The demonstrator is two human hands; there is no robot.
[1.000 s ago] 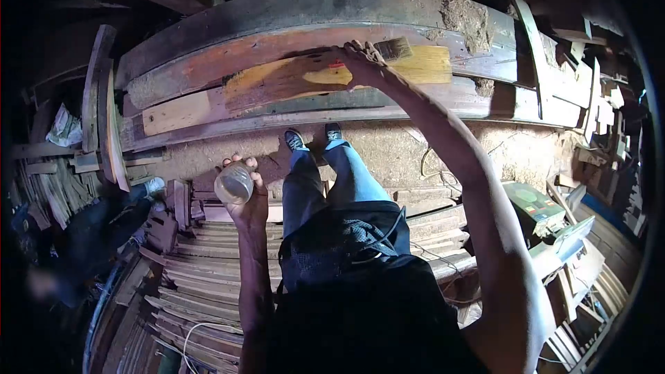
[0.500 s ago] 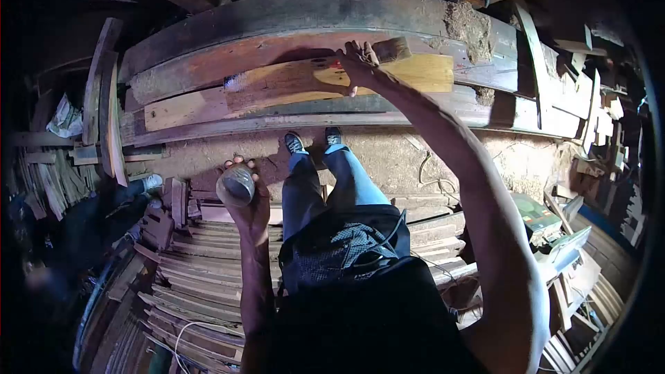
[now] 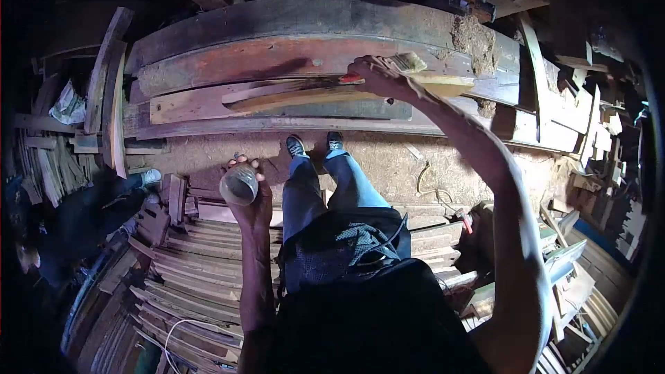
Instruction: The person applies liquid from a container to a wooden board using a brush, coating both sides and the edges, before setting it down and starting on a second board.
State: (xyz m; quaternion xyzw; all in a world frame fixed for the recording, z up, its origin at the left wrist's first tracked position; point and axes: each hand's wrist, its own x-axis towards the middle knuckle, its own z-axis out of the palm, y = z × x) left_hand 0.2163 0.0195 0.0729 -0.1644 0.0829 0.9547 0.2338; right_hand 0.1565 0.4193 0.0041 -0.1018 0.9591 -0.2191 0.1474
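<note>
My left hand [image 3: 253,197] is wrapped round a round, translucent cup [image 3: 240,185], held low left of my legs. Over the workbench [image 3: 277,17], my right hand [image 3: 381,76] is closed on what looks like a brush [image 3: 409,62], its pale flat end showing at the right and a red part at the left. Beneath that hand a narrow yellowish board [image 3: 291,100] stands tilted, its face mostly turned from view. It lies over a pale plank [image 3: 187,105]. Whether my fingers also grip the board is hidden.
Wood shavings [image 3: 474,41] lie on the bench's right part. Upright planks stand at both bench ends. Stacked slats [image 3: 201,256] lie around my legs. At the far left another person's shoe [image 3: 150,177] shows. A red-headed tool [image 3: 466,221] lies at the right.
The yellowish board has tipped from lying flat to a tilted position. My right hand has shifted slightly right with the brush, whose pale end now shows. My left hand still holds the cup.
</note>
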